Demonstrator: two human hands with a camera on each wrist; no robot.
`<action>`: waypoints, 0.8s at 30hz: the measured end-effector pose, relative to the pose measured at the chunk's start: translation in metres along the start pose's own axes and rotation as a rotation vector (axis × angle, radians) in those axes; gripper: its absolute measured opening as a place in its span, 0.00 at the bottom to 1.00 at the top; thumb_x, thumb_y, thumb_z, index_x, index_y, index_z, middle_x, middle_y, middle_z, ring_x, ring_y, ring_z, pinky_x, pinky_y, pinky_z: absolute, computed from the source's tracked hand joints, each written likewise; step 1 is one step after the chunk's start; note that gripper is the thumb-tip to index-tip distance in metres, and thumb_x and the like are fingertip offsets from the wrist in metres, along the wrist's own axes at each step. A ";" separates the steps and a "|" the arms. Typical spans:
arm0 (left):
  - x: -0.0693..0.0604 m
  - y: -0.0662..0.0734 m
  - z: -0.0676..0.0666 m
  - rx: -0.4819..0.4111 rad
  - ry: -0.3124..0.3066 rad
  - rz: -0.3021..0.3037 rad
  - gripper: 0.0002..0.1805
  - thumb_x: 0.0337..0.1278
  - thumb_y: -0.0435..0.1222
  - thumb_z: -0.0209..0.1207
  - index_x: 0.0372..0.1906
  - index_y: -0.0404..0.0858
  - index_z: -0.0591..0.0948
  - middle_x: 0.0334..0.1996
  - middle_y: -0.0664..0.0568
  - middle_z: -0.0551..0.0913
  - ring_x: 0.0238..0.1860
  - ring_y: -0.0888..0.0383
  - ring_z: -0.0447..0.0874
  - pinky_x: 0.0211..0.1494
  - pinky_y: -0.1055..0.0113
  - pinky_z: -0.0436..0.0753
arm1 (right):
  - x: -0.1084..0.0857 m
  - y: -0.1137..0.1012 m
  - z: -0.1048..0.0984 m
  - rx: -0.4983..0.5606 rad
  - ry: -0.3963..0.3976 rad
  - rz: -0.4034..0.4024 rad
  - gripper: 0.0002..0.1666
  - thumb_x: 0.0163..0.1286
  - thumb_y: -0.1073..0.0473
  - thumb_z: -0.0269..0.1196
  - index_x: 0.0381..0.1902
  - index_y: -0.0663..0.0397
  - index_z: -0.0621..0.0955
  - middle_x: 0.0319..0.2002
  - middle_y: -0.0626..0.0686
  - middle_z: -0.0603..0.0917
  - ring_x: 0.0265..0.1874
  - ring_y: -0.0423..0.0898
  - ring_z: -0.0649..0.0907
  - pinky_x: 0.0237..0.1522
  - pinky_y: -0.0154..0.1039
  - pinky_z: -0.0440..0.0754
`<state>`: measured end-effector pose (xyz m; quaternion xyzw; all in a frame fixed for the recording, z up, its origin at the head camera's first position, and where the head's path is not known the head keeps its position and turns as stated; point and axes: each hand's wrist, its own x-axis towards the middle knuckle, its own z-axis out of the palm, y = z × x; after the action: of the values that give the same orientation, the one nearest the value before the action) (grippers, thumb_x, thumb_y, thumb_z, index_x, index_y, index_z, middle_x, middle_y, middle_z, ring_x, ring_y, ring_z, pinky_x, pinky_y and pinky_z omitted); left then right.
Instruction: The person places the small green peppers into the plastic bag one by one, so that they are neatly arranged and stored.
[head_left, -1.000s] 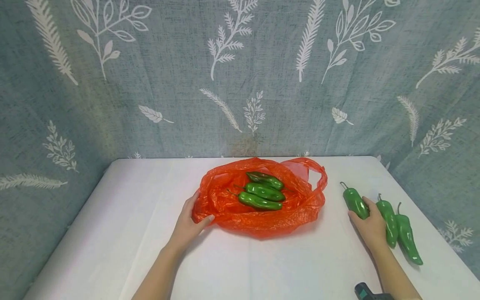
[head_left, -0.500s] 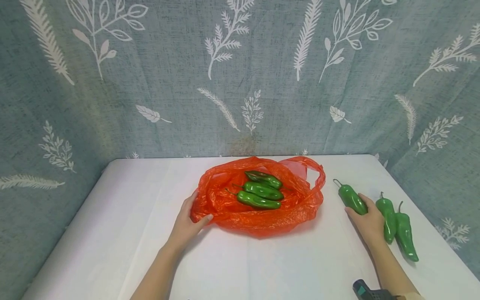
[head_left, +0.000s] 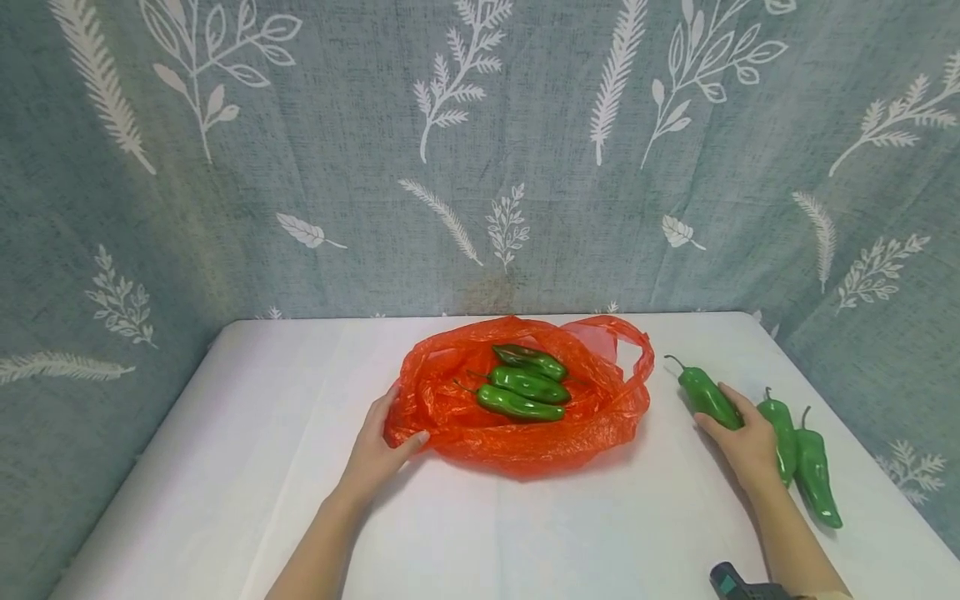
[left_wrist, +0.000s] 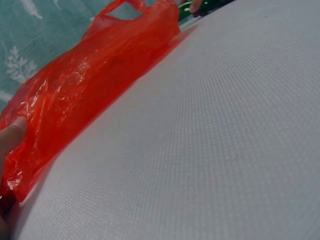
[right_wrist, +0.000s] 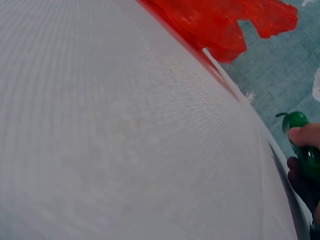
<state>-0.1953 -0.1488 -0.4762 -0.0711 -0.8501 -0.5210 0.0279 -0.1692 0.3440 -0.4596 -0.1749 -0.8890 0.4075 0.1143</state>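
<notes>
My left hand (head_left: 380,446) holds the left end of a red plastic bag (head_left: 517,454), its thumb on the bag's near side. In the left wrist view that thumb (left_wrist: 14,135) presses on the red film. Inside the bag's mouth lie three green peppers (head_left: 527,384), side by side. At the right, my right hand (head_left: 748,443) grips another green pepper (head_left: 705,394) between thumb and fingers, its stem pointing away to the left. The right wrist view shows this held pepper (right_wrist: 296,120) near the table surface; whether it touches is unclear.
Two more green peppers, one partly behind my right hand (head_left: 781,421) and one further right (head_left: 816,479), lie on the white table (head_left: 600,533). A dark strap-like device (head_left: 738,583) is at my right wrist. Patterned grey-green cloth (head_left: 360,150) stands behind the table.
My right hand has shifted slightly right, and the held pepper has turned so its stem points further left. My left hand and the bag stay in place.
</notes>
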 end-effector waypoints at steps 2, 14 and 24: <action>0.000 0.001 0.000 0.001 0.004 0.010 0.48 0.49 0.43 0.67 0.74 0.50 0.53 0.67 0.48 0.62 0.69 0.47 0.60 0.67 0.43 0.63 | 0.000 -0.002 -0.001 0.003 -0.009 -0.007 0.46 0.64 0.46 0.63 0.73 0.51 0.57 0.69 0.67 0.59 0.66 0.69 0.60 0.62 0.68 0.59; -0.001 0.003 0.000 -0.003 0.005 -0.007 0.48 0.49 0.41 0.67 0.74 0.49 0.54 0.67 0.48 0.62 0.69 0.47 0.59 0.68 0.43 0.62 | -0.003 -0.014 -0.005 0.021 -0.053 -0.037 0.45 0.63 0.46 0.64 0.72 0.54 0.60 0.67 0.69 0.62 0.62 0.66 0.64 0.56 0.64 0.64; -0.001 0.002 -0.001 0.005 0.009 0.005 0.48 0.49 0.41 0.67 0.74 0.48 0.53 0.67 0.47 0.62 0.69 0.46 0.60 0.68 0.43 0.62 | -0.003 -0.025 -0.012 -0.001 -0.031 -0.086 0.42 0.61 0.48 0.65 0.69 0.56 0.64 0.65 0.68 0.67 0.58 0.62 0.68 0.48 0.49 0.67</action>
<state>-0.1944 -0.1486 -0.4742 -0.0708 -0.8511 -0.5191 0.0331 -0.1680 0.3355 -0.4330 -0.1303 -0.8975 0.4046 0.1178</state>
